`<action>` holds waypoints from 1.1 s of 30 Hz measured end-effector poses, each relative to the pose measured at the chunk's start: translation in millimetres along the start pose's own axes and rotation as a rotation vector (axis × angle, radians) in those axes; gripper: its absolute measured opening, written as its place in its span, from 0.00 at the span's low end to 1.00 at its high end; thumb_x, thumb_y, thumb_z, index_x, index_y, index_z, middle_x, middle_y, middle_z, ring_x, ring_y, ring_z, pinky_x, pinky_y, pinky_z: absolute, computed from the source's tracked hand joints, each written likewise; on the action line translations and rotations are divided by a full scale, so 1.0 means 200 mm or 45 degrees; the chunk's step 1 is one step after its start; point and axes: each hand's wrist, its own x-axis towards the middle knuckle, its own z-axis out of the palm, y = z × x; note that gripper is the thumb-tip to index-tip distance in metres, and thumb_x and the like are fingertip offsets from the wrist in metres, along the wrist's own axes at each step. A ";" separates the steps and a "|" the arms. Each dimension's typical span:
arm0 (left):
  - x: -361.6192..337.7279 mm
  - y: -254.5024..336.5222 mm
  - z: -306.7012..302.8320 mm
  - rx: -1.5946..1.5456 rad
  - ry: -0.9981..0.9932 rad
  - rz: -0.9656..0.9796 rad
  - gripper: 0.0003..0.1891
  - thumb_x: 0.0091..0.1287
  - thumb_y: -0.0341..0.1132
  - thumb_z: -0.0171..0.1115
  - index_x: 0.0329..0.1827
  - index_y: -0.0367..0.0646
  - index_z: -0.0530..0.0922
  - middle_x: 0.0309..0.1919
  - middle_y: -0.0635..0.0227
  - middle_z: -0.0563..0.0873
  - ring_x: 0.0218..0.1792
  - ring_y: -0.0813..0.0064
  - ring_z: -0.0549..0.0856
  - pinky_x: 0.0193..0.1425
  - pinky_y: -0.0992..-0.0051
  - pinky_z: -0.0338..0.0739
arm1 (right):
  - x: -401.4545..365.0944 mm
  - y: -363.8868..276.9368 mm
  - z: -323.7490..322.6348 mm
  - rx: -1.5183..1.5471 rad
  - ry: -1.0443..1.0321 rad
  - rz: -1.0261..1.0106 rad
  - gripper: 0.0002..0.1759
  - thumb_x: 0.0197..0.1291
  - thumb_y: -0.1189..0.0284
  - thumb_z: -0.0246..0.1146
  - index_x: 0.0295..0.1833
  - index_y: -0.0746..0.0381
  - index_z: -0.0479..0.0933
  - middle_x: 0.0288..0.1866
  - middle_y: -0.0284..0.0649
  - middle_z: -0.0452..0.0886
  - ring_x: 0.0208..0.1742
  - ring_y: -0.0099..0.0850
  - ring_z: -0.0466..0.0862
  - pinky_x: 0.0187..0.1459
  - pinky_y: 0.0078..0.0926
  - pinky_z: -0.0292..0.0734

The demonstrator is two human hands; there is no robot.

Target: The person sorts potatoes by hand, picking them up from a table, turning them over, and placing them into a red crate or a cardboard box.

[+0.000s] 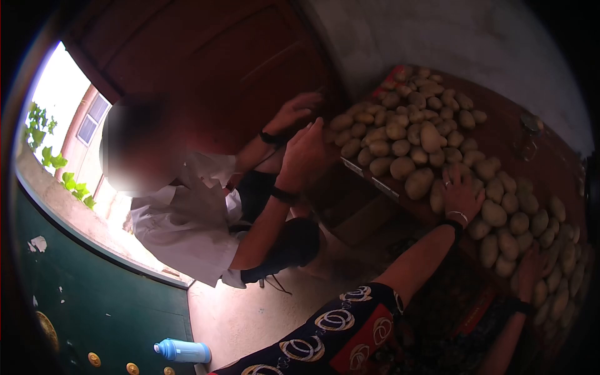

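Note:
Many potatoes [494, 214] cover a dark reddish table [500, 111] on the right side of the view. My left hand [461, 192], with a ring and a bracelet, lies on the potatoes near the table's front edge, its fingers spread. Lower right, my right hand [530, 270] reaches in among more potatoes. It is dim there, and its fingers are partly hidden, so whether they grip a potato is unclear.
A co-worker in a light shirt [178, 231] crouches at the left, both hands [306, 147] raised beside the pile. A glass jar [531, 122] stands on the table. On the left are a green door [106, 306], a blue flask [182, 351] and a bright doorway.

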 end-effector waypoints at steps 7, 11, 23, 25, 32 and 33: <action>0.00 -0.01 0.03 -0.018 0.092 0.042 0.26 0.58 0.53 0.58 0.47 0.38 0.76 0.67 0.53 0.58 0.67 0.44 0.56 0.63 0.50 0.58 | -0.08 0.10 -0.06 0.153 0.192 -0.372 0.21 0.66 0.64 0.45 0.64 0.50 0.66 0.60 0.47 0.70 0.64 0.43 0.66 0.63 0.55 0.51; 0.00 -0.01 0.02 -0.022 0.110 0.044 0.25 0.58 0.53 0.58 0.46 0.38 0.76 0.67 0.54 0.58 0.66 0.43 0.56 0.64 0.50 0.57 | -0.06 -0.01 -0.01 0.165 0.173 -0.099 0.21 0.66 0.65 0.45 0.64 0.52 0.66 0.60 0.47 0.70 0.65 0.42 0.65 0.64 0.51 0.51; 0.00 -0.02 0.03 0.002 0.063 0.034 0.26 0.58 0.53 0.58 0.48 0.39 0.75 0.67 0.55 0.56 0.68 0.45 0.54 0.64 0.49 0.57 | 0.05 0.10 0.12 0.052 0.158 -0.127 0.22 0.65 0.64 0.45 0.63 0.50 0.68 0.62 0.44 0.70 0.69 0.38 0.62 0.67 0.49 0.45; 0.00 -0.01 0.02 -0.021 0.051 0.025 0.26 0.58 0.53 0.58 0.48 0.39 0.75 0.67 0.55 0.56 0.68 0.45 0.54 0.64 0.49 0.57 | 0.09 0.11 0.19 0.050 0.166 -0.088 0.21 0.64 0.63 0.45 0.63 0.50 0.68 0.62 0.43 0.70 0.69 0.37 0.62 0.67 0.49 0.45; 0.00 0.00 -0.01 -0.054 0.081 0.022 0.27 0.56 0.53 0.60 0.48 0.37 0.75 0.67 0.54 0.58 0.67 0.44 0.55 0.64 0.48 0.57 | 0.17 0.13 0.32 0.076 0.217 -0.049 0.21 0.63 0.63 0.46 0.62 0.49 0.69 0.61 0.43 0.71 0.68 0.37 0.63 0.67 0.48 0.44; 0.00 -0.01 0.00 -0.067 0.095 0.027 0.27 0.56 0.53 0.60 0.48 0.37 0.75 0.67 0.54 0.59 0.67 0.44 0.56 0.65 0.49 0.57 | 0.18 0.15 0.33 0.089 0.248 -0.052 0.21 0.63 0.63 0.46 0.61 0.49 0.70 0.61 0.43 0.71 0.67 0.37 0.64 0.66 0.47 0.45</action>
